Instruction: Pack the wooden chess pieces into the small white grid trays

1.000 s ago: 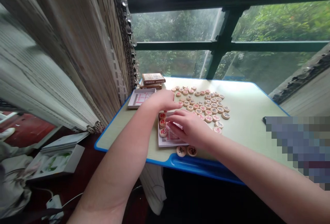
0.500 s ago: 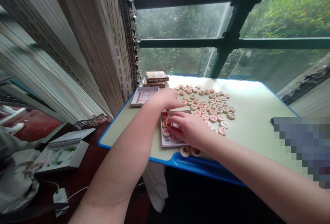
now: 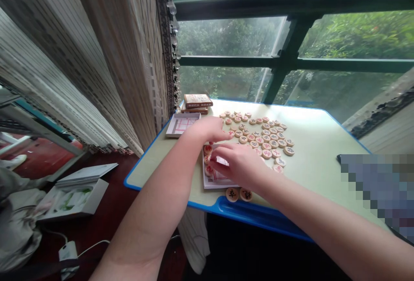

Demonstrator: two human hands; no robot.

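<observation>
Inside white box (image 3: 219, 185), red-lettered pieces (image 3: 209, 171): row pointing away; right hand (image 3: 239, 163) touching, left hand (image 3: 208, 129) beyond; fingers (image 3: 224, 150): clamping unclear.

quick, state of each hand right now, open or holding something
Left hand: far side hidden, grip can't be told.
Right hand: curled at a game piece in the white box; hold can't be confirmed.

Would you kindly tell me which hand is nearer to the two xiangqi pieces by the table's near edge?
The right hand: it is over the white box just beyond the two xiangqi pieces. The left hand is farther off, at the box's far side.
</observation>
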